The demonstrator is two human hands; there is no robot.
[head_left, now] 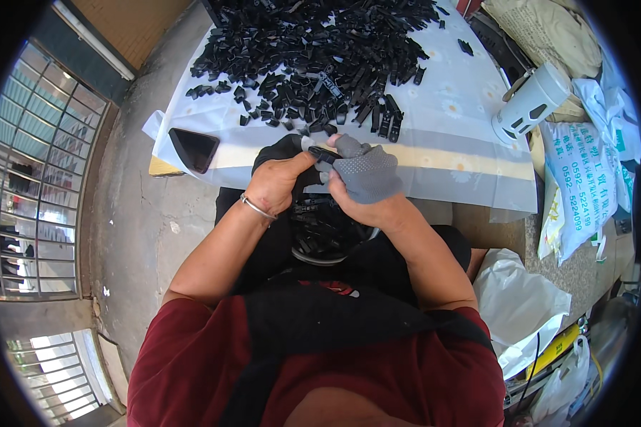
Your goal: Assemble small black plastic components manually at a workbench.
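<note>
My left hand (286, 165), in a black glove, and my right hand (367, 173), in a grey dotted fingerless glove, meet at the table's near edge. Between their fingers is a small black plastic part (323, 154), pinched from both sides. Fingers cover much of it, so its full shape is hidden. Below my hands, a round container (317, 260) full of similar black parts rests at my lap. Beyond them, a large heap of black plastic parts (313, 64) spreads over the table.
The table (449, 135) wears a pale flowered cover. A dark phone (194, 149) lies at its left edge, and a white bottle (530, 103) stands at the right. Printed plastic sacks (577, 181) and a white bag (520, 299) sit to my right.
</note>
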